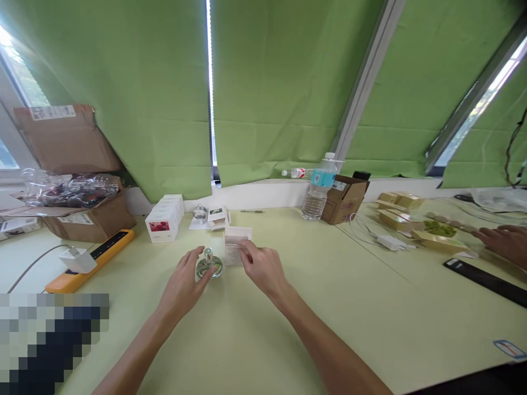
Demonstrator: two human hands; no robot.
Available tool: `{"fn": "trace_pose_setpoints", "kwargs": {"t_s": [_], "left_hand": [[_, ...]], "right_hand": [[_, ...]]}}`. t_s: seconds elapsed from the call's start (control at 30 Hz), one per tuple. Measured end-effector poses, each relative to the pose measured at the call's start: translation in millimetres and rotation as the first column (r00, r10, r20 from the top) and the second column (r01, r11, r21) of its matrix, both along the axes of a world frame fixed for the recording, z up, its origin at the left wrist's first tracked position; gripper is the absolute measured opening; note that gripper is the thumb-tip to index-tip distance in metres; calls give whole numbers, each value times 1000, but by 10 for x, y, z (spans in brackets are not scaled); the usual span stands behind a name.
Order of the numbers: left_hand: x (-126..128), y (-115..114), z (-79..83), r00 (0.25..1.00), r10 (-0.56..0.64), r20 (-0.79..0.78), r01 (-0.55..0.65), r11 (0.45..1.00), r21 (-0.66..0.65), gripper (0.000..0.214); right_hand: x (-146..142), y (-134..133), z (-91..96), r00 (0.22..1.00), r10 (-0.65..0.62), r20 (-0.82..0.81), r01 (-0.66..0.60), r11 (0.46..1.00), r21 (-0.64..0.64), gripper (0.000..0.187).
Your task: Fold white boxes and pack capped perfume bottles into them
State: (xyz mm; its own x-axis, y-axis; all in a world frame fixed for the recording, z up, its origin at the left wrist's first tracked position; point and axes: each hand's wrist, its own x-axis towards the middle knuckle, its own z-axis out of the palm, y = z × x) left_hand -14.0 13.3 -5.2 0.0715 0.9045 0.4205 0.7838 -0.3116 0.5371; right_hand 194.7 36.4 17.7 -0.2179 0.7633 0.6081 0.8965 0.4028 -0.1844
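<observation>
My left hand [183,276] grips the side of a clear glass perfume bottle [209,265] with a silver cap, which stands on the pale yellow table [329,307]. Just to its right, my right hand [259,267] holds the lower edge of a folded paper leaflet [235,245], whose bottom corner is hidden behind my fingers. A similar small glass bottle [200,213] stands farther back on a white sheet, next to a small white box [217,216].
Stacked white boxes [163,218] stand back left, near a yellow power strip [93,260]. A water bottle [318,192] and small carton [345,199] stand by the wall. At right, a co-worker's hand [500,242] is near gold boxes [397,219]. A black ruler [486,282] lies front right.
</observation>
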Motion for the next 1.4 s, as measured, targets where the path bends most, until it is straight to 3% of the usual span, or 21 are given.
{"fn": "trace_pose_setpoints", "kwargs": {"t_s": [0.23, 0.4, 0.53, 0.67, 0.8, 0.93, 1.23, 1.4], "left_hand": [[-34, 14, 1, 1000, 2, 29, -2, 1000, -17, 49], [-17, 6, 43, 997, 50, 67, -50, 999, -15, 51], [19, -43, 126, 987, 76, 139, -88, 993, 77, 51], [39, -114, 224, 985, 57, 163, -97, 964, 249, 46], [62, -154, 237, 992, -78, 99, 38, 934, 355, 39], [105, -173, 204, 975, -215, 62, 183, 927, 327, 38], [99, -180, 196, 959, -281, 38, 268, 941, 209, 30], [69, -158, 216, 942, -335, 12, 330, 933, 146, 23]], "right_hand": [[-5, -3, 21, 992, -61, 114, 80, 982, -173, 17], [23, 20, 14, 984, -45, 175, 74, 983, -166, 22], [37, -21, 82, 988, -63, 140, 79, 990, -115, 23], [44, -112, 180, 987, -62, 146, 75, 993, -89, 25], [55, -197, 267, 989, 8, 149, 9, 993, -115, 25], [61, -257, 331, 988, 72, 136, -52, 988, -148, 23], [-35, -393, 361, 971, 236, 35, -223, 952, -211, 25], [-29, -411, 396, 906, 350, -238, -402, 886, -230, 33]]}}
